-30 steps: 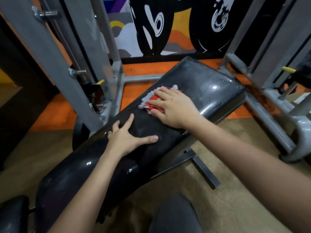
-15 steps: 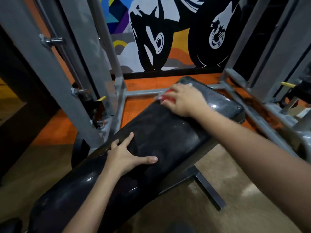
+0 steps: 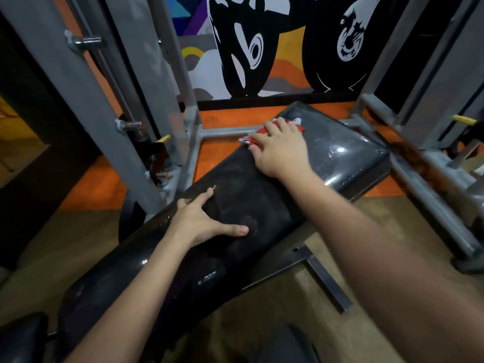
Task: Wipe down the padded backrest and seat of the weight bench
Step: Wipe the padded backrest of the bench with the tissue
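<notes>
The black padded backrest (image 3: 251,203) of the weight bench runs from the lower left to the upper right, shiny and wet-looking at its far end. My right hand (image 3: 281,150) presses a red and white cloth (image 3: 258,137) flat on the pad near its far left edge; most of the cloth is hidden under the palm. My left hand (image 3: 201,221) rests flat on the middle of the pad with fingers spread, holding nothing. A bit of the black seat pad (image 3: 21,339) shows at the bottom left corner.
Grey steel uprights (image 3: 86,106) with pegs stand close on the left of the bench. A grey frame rail (image 3: 429,195) runs along the right. The bench's dark metal foot (image 3: 327,281) sticks out on the brown floor. A painted mural wall (image 3: 262,48) is behind.
My right hand slid the cloth up the pad toward its far end, then slightly back toward the left edge. My left hand stayed planted on the middle of the pad.
</notes>
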`<state>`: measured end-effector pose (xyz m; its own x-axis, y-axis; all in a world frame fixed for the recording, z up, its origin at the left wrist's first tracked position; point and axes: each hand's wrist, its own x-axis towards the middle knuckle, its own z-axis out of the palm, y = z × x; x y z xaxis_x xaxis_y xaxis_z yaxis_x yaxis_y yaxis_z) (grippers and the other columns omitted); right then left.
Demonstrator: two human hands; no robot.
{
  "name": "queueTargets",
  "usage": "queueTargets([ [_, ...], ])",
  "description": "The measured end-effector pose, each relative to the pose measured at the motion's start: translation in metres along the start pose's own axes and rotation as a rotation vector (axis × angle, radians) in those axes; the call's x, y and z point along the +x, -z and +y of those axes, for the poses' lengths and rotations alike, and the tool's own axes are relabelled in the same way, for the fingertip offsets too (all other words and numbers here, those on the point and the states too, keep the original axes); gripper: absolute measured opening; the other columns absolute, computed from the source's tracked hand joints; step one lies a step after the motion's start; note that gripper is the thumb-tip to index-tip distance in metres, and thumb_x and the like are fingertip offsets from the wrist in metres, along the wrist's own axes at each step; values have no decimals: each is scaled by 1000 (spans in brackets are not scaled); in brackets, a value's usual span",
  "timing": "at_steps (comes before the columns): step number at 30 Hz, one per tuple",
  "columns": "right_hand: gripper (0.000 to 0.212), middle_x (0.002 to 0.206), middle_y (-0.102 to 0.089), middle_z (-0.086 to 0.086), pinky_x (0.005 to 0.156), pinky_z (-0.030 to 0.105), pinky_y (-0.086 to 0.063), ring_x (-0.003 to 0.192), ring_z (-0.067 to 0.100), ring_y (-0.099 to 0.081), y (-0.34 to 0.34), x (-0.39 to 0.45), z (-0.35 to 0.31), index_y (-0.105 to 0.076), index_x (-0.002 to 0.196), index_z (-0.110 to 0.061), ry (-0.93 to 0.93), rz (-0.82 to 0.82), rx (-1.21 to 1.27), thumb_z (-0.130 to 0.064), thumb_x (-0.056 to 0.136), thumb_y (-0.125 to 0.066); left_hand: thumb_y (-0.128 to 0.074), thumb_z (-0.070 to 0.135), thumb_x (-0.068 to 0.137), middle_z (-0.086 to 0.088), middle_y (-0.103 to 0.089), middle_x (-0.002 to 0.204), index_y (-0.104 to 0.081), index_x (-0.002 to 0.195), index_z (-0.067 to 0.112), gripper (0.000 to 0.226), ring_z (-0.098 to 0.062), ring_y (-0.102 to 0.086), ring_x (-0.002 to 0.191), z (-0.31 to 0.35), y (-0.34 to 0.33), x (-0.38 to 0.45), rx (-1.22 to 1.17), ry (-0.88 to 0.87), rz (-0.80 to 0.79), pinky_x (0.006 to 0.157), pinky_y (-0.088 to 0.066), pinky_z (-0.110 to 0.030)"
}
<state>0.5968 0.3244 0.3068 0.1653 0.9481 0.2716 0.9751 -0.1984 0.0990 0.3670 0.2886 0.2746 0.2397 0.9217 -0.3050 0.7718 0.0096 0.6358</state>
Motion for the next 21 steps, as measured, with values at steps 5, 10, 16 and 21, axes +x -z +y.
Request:
queueTargets([
  [5,45,142,-58,5,117,49,-28,137,31,-46,-8,-84,-24,-68,127,-33,384,68,201,-52,97,-40,-79,84,14,-8,-24,152,-30,148,51,147,-25,-34,143,0,2,-1,42,-31,-3,119,-30,-37],
  [10,52,155,-45,8,118,49,-27,144,32,-36,15,-3,63,-56,141,-35,-30,70,100,-54,101,-30,-84,78,13,-5,-25,150,-33,149,46,148,-24,-36,141,-1,-1,0,-17,-24,7,118,-32,-40],
  [16,52,141,-57,8,114,50,-31,133,33,-44,-11,-35,-33,-65,130,-33,330,-24,84,-54,97,-31,-81,82,10,-5,-25,151,-33,147,50,148,-20,-37,141,-4,-1,1,-14,-8,23,118,-30,-35],
  [21,56,161,-37,5,123,47,-22,150,29,-28,15,-13,47,-49,147,-38,94,-8,71,-59,101,-25,-83,79,11,-5,-19,154,-32,148,50,149,-25,-36,141,-2,0,1,-15,14,-4,117,-33,-39],
])
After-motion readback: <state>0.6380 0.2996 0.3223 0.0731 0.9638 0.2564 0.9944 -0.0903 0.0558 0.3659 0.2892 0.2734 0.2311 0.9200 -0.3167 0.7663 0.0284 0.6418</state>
